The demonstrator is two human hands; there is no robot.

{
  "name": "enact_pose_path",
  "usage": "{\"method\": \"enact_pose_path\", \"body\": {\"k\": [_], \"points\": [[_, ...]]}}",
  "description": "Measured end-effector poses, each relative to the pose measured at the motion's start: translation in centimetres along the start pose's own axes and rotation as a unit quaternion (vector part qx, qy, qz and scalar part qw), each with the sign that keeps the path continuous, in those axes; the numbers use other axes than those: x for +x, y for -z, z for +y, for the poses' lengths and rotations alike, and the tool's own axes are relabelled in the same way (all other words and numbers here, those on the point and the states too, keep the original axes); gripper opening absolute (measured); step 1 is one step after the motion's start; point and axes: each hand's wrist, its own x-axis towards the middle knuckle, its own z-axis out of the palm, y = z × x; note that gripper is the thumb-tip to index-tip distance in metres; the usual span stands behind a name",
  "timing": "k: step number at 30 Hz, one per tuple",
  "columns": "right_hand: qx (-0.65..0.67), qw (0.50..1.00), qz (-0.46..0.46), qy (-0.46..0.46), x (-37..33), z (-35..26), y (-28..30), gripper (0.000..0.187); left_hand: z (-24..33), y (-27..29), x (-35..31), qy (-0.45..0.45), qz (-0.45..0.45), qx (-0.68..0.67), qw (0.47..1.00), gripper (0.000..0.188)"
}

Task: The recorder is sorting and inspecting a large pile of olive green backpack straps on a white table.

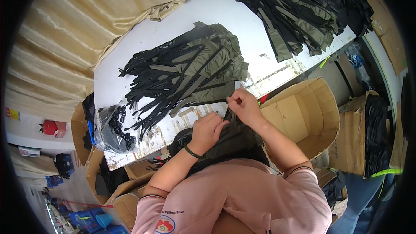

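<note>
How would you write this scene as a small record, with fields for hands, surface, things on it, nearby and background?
Hands: left hand curled beside dark olive-black fabric, grip unclear; right hand pinching dark fabric
Surface: worn white table
On it: fanned pile of olive fabric with black mesh straps; clear plastic bag, left
Nearby: open brown cardboard box, right
Background: shiny gold curtain

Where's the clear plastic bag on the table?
In the head view, the clear plastic bag lies at the left end of the white table, just beyond the lower left of the olive-and-black pile.
</note>
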Motion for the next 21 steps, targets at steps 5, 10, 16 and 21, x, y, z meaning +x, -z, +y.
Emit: {"method": "enact_pose_path", "body": {"k": [5, 10, 16, 21], "points": [[0.416, 0.785, -0.138, -0.438, -1.7, 0.4, -0.8, 0.023, -0.2, -0.1, -0.1, 0.041, -0.030, -0.028, 0.998, 0.018], [0.523, 0.745, -0.142, -0.389, -1.9, -1.3, -0.1, 0.018, -0.7, 0.7, 0.7, 0.179, -0.123, -0.215, 0.952, 0.009], [0.550, 0.720, -0.224, -0.358, -2.7, -0.1, 1.2, 0.018, -2.0, 2.2, 1.5, 0.248, -0.073, -0.475, 0.841, 0.014], [0.685, 0.586, -0.281, -0.329, -3.5, -1.5, 1.0, 0.029, -3.0, 2.1, 1.1, 0.234, -0.058, -0.491, 0.837, 0.014]]}}
